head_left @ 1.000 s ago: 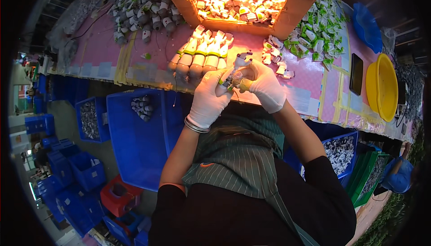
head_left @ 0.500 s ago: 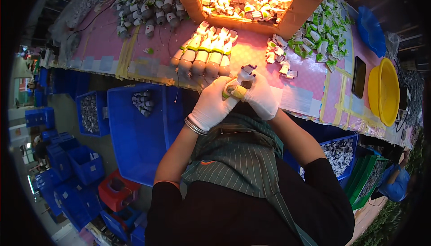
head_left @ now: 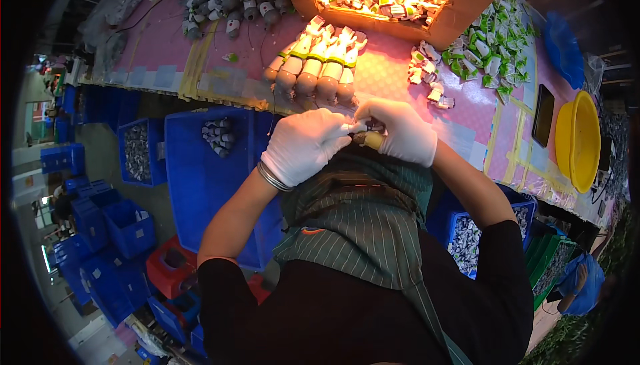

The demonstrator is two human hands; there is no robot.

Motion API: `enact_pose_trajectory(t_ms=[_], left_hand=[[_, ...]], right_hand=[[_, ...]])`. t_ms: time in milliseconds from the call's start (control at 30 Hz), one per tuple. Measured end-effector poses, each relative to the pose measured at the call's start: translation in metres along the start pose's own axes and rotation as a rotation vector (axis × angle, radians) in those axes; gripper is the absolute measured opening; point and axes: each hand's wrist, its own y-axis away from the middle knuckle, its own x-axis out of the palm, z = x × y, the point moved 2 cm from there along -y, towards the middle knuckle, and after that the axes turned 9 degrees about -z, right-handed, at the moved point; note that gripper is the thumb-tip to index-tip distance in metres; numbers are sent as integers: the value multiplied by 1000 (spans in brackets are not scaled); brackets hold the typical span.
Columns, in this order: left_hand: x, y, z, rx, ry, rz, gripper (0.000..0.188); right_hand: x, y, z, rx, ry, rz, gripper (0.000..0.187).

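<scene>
My left hand (head_left: 305, 144), in a white glove with bangles at the wrist, is closed, its fingertips pinching a small white plastic part (head_left: 357, 127). Against it, my right hand (head_left: 405, 132), gloved too, grips a small piece with a yellow side and a dark end (head_left: 371, 140); its exact kind is hidden by the fingers. Both hands meet over the table's near edge. Just beyond them lies a row of white plastic pieces (head_left: 317, 66) with rounded grey-brown ends and green bands.
A lit box (head_left: 440, 37) of small white parts stands ahead. Grey-white pieces (head_left: 230, 2) heap at left, green-white ones (head_left: 490, 52) at right. Further right are a dark phone (head_left: 543, 115), a yellow basin (head_left: 576, 142) and a blue basin (head_left: 563, 48). A blue bin (head_left: 183, 165) sits below left.
The held piece has turned, and its white end with dark tips no longer stands up between my hands. My left fingers now pinch a white part beside it. The view has shifted slightly.
</scene>
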Motion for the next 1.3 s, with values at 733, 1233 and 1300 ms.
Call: enact_pose_trajectory(t_ms=[733,1233,1300], left_hand=[[-3,-71,170,-895,297,172,67],[23,-6,121,-627,718,-50,79],[20,4,103,-655,822,-284,96]], right_hand=[[16,-44,-91,509,-329,-345,46],[72,-37,-50,690,-891,-179,38],[64,-33,-33,611,-786,-162,44]])
